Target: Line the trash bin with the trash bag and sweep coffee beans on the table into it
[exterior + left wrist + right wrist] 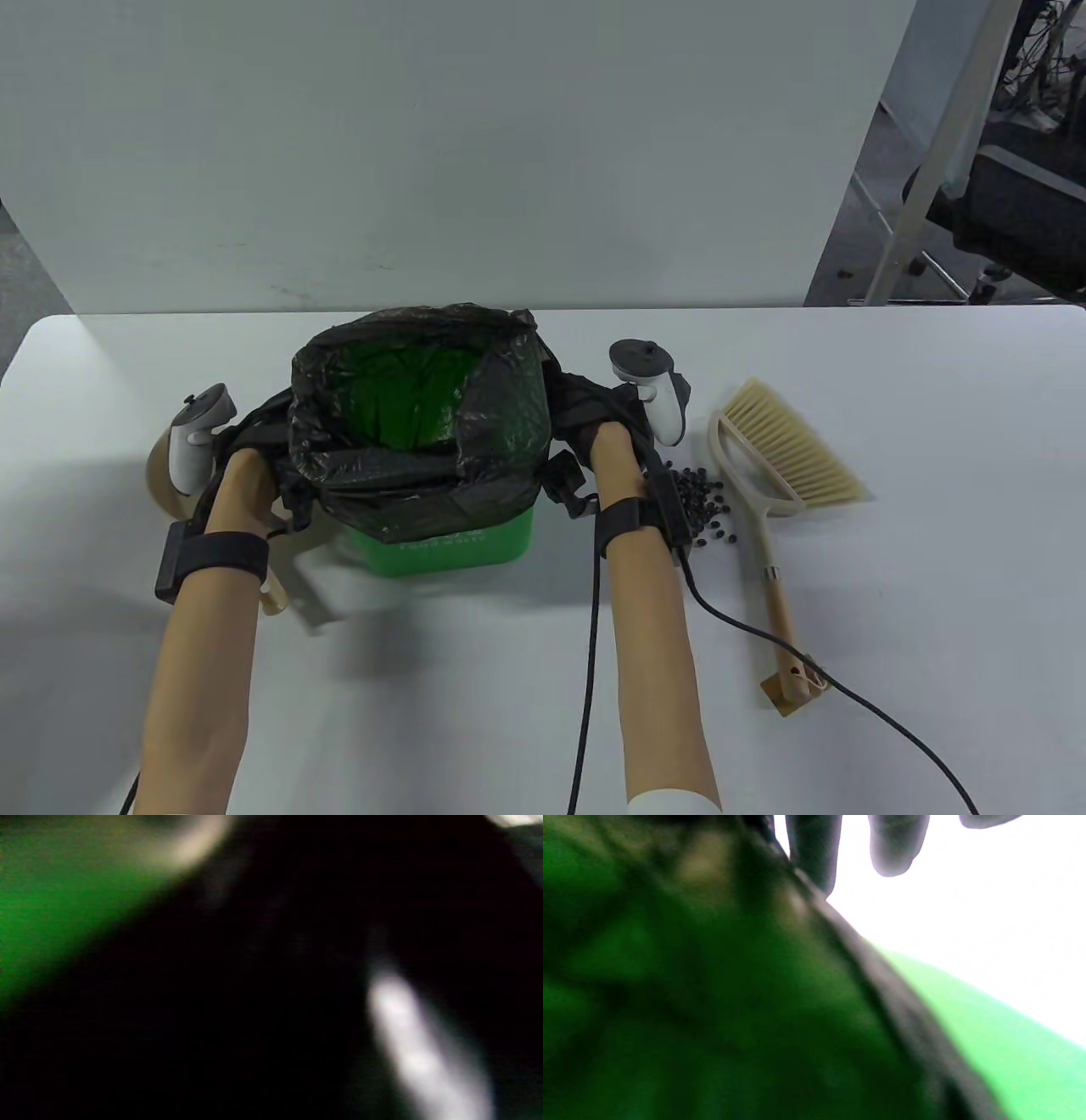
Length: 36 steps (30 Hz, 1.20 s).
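Observation:
A green trash bin stands mid-table with a black trash bag draped in it and folded out over the rim. My left hand grips the bag's film at the bin's left side. My right hand grips it at the right side. Folds of bag hide most of both hands' fingers. The right wrist view shows gloved fingertips hanging beside the bag's edge and the bin wall. The left wrist view is dark and blurred, with a patch of green bin. Coffee beans lie in a heap just right of my right wrist.
A beige hand broom lies right of the beans, its handle pointing toward the table's near edge. A tan dustpan lies partly under my left hand. Black cables trail from both wrists across the near table. A white wall panel stands behind the table.

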Tool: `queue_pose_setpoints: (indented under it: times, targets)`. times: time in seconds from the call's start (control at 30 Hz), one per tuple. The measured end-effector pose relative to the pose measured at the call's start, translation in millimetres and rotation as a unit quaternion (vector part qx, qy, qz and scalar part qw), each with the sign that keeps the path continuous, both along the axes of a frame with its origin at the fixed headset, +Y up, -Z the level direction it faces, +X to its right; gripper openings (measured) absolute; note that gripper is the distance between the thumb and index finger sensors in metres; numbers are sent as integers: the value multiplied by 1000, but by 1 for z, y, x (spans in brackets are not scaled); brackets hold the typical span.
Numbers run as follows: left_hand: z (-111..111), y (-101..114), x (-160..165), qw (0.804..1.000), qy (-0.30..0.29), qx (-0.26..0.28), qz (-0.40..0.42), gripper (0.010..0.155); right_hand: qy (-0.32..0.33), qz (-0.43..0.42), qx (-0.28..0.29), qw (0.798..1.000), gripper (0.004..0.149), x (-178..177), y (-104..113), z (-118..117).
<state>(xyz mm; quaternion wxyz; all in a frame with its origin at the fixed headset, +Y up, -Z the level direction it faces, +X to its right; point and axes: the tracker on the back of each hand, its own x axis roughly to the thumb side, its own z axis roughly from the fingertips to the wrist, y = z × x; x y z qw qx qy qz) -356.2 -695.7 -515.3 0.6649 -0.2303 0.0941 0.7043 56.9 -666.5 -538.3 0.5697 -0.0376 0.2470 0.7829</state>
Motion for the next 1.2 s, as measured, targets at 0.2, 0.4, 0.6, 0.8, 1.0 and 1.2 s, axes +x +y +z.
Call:
queue_pose_setpoints:
  times: [0.2, 0.4, 0.6, 0.8, 1.0, 1.2]
  targets:
    - [1, 3, -4, 1000, 11, -4, -21, 58, -7, 7, -15, 1000, 55, 1, 0, 2]
    - [3, 7, -7, 999, 30, 3, -39, 51, -47, -11, 31, 998, 53, 8, 3, 6]
    - [1, -15, 6, 994, -20, 34, 104, 64, 6, -222, 43, 974, 54, -9, -15, 0]
    - [-3, -26, 2, 998, -17, -19, 49, 57, 12, -200, 15, 980, 51, -12, -22, -9]
    - [-1, -29, -7, 999, -7, -36, -24, 53, 5, -72, -30, 997, 49, -5, -27, -7]
    - [13, 4, -17, 984, 29, 46, -170, 72, 26, -99, -16, 995, 71, 10, -30, 11]
